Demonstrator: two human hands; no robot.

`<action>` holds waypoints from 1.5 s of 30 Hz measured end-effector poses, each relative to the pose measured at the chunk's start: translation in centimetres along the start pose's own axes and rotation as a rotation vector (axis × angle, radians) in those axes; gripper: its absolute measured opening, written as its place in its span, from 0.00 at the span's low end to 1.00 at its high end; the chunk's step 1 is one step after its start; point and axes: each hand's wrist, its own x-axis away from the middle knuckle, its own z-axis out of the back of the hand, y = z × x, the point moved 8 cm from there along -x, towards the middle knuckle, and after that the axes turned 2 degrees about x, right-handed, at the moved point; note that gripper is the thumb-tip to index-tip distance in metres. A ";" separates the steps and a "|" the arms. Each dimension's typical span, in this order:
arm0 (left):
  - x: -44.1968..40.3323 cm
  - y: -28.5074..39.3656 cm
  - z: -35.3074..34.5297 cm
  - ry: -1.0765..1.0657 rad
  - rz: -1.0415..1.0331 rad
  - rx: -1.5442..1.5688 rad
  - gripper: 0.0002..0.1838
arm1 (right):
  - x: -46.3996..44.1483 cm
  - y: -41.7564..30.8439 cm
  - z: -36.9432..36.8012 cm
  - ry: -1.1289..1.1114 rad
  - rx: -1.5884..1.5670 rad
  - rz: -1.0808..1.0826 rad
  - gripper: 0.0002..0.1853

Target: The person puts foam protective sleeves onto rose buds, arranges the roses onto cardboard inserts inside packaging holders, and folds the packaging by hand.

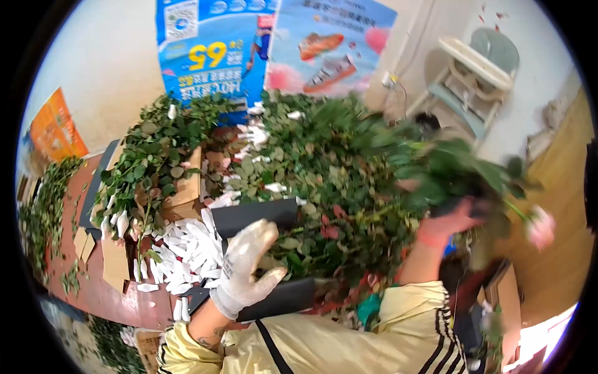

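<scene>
Pale pink rose, tilted, far right

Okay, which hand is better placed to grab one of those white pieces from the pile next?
Probably the left hand: it looks empty beside the white pieces, while the right hand is farther off, apparently holding a rose.

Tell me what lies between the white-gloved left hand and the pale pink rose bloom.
In the head view, a heap of leafy green stems and the right hand lie between the left hand and the bloom.
</scene>
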 end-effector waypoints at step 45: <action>7.3 -7.2 -5.9 -0.277 0.255 -0.157 0.29 | 13.9 14.9 -27.5 -1.437 0.248 -0.003 0.13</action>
